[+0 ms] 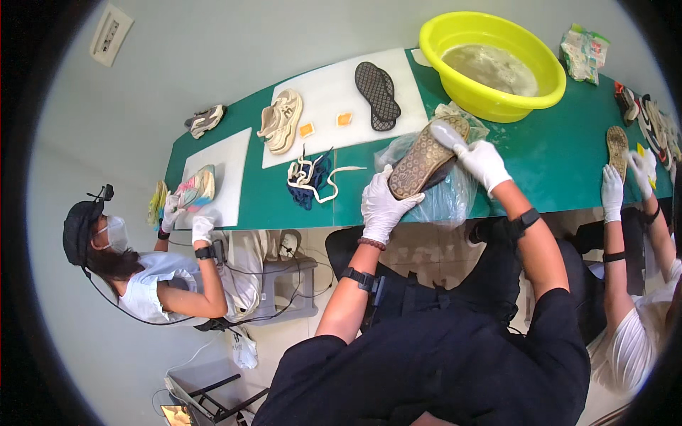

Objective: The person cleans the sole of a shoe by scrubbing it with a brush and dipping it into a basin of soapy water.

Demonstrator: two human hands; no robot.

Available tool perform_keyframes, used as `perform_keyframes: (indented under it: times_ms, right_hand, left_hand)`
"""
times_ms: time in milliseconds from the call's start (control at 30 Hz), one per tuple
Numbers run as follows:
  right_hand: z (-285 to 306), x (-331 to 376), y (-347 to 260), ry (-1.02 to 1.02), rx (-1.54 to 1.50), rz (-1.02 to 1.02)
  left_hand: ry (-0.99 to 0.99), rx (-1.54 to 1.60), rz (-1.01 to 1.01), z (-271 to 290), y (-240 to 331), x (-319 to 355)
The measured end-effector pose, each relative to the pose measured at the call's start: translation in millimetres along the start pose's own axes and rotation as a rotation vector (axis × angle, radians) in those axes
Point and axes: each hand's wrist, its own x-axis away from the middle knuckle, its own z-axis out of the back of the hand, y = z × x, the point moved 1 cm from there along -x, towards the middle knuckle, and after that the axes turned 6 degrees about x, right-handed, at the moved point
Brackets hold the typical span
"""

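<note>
A worn shoe, turned sole-up, is tilted over a crumpled clear plastic bag at the table's front edge. My left hand, in a white glove, grips its near end. In my gloved right hand is a pale oval-headed brush, laid against the far part of the dirty tan sole. Its bristles are hidden from view. To the left lie white laces on a dark blue bundle.
A yellow basin of cloudy water stands behind my hands. On a white board rest dark insoles, a beige shoe and orange squares. Gloved co-workers handle shoes on both sides. More shoes line the right.
</note>
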Motion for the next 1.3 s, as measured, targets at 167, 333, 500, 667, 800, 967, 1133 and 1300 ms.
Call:
perform_keyframes:
  times_ms: [167,333,500,667,800,967,1133,1300]
  right_hand:
    - [-18.8,10.0,-6.2,0.101,0.032,-0.038]
    - [-32.5,18.8,-1.1,0.154,0.006,-0.049]
    - [-23.1,11.6,4.1,0.100,-0.061,-0.054]
    - [-16.6,21.7,-10.7,0.004,-0.184,-0.093]
    - [-51.0,62.6,-34.5,-0.223,-0.059,0.117]
    - [-12.3,42.4,-41.0,-0.245,-0.004,0.118]
    - [-59.4,37.4,-20.4,0.141,-0.018,0.136]
    - [-25.8,54.1,-51.6,-0.095,-0.019,0.107]
  left_hand:
    - [0.001,-0.042,0.019,0.8,0.7,3.1]
    - [0.002,-0.049,-0.013,-1.3,0.0,2.8]
    - [0.012,-0.041,-0.004,-2.1,-0.3,3.0]
    - [0.034,-0.024,-0.009,-1.3,2.1,3.8]
    - [0.022,0.015,-0.012,-1.7,-3.6,3.5]
    - [0.039,0.010,-0.013,4.4,-6.1,3.6]
    - [0.020,0.001,-0.020,-7.0,-5.0,0.6]
    - [0.045,-0.040,-0.021,2.7,-13.1,5.5]
